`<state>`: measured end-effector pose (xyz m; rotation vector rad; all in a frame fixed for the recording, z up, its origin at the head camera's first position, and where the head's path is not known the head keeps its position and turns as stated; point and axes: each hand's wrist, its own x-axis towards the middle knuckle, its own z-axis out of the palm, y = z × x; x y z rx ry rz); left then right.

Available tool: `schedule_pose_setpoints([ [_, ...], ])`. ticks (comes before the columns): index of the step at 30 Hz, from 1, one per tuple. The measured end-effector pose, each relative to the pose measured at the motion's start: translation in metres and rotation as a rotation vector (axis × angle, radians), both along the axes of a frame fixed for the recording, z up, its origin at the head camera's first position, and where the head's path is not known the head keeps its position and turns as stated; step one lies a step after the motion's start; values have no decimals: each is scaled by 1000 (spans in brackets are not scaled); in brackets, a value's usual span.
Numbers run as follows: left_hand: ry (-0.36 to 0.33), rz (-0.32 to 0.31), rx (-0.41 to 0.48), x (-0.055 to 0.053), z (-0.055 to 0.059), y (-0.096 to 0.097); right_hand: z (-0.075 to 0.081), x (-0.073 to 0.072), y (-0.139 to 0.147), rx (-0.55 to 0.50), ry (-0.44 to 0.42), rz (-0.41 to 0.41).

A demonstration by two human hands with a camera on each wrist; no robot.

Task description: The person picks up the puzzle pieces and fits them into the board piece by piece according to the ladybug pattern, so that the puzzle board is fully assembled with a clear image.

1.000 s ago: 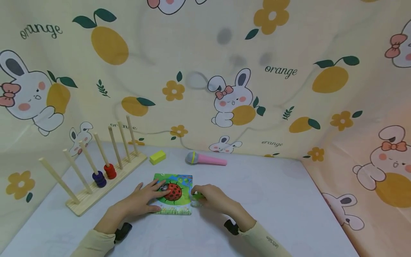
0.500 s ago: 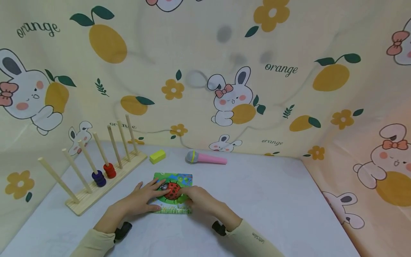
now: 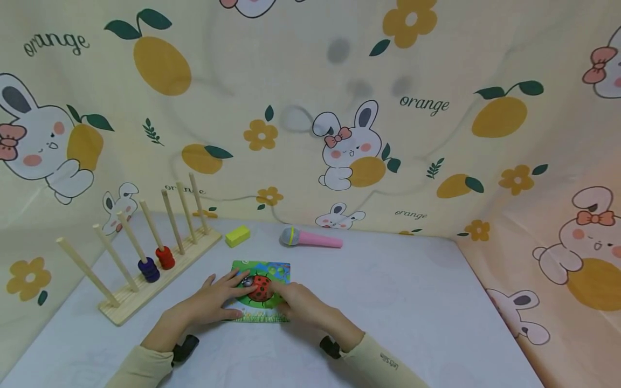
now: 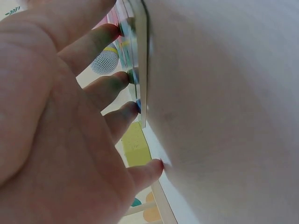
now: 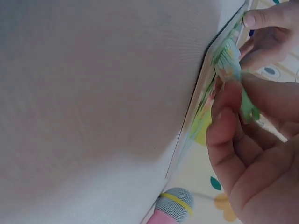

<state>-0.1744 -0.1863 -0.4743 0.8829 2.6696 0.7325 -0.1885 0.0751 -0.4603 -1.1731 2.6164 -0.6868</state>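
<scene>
A square ladybug jigsaw puzzle [image 3: 262,317] lies flat on the table in front of me. Spread over its left side, my left hand [image 3: 211,303] rests with straight fingers; its fingertips touch the puzzle, and the little finger reaches past the edge to the table in the left wrist view. Over the right part of the picture is my right hand [image 3: 308,308]. Its thumb and fingers pinch a green and pale-blue puzzle piece [image 5: 228,60], held tilted at the board's surface. The head view hides most of this piece behind the fingers.
At left stands a wooden peg rack [image 3: 116,315] with dark blue rings [image 3: 149,270] and red rings [image 3: 166,258] on two pegs. Behind the puzzle lie a yellow block [image 3: 237,236] and a pink toy microphone [image 3: 317,239]. A printed cloth [image 3: 291,70] hangs behind the table.
My right hand has moved left from the puzzle's right edge onto the picture, carrying the puzzle piece, and then stayed nearly in place. The left hand has kept its position.
</scene>
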Motion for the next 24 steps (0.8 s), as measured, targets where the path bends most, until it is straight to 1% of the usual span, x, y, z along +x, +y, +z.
schedule_pose_setpoints([
  [6,3,3,-7,1,1,0,1,2,-1,43,114,-44],
  [13,-8,5,-3,0,0,0,2,2,-2,52,162,-48],
  [20,-3,11,-13,-1,-4,-1,-5,0,-4,154,221,-66],
  [24,-2,15,-16,-2,-5,-1,-6,0,-4,170,241,-61],
])
